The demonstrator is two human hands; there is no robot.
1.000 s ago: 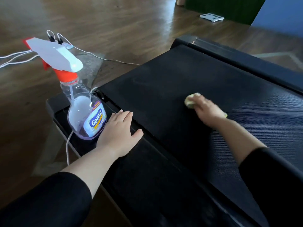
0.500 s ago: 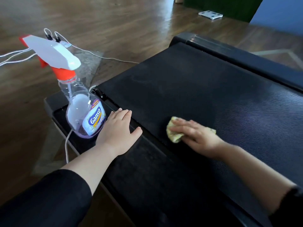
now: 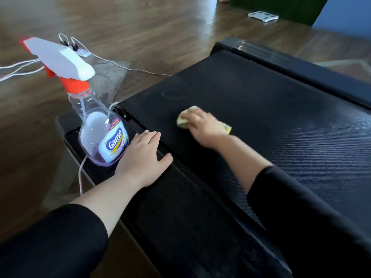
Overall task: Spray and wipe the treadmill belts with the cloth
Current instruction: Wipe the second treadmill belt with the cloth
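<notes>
Sleeves are framing the nearest edge. The left hand is lying flat, fingers spread, on the treadmill's side rail, touching the spray bottle standing beside it. Farther out, the right hand is pressing the yellow cloth onto the belt, its grip folding over the cloth. Wiping well probably means keeping the palm flat, overlapping strokes and working toward the far, untouched-looking end.

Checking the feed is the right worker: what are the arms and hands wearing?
Both arms wear black long sleeves pushed up, leaving the forearms bare. The left hand and right hand are bare: no gloves, rings, watch or markings visible.
</notes>
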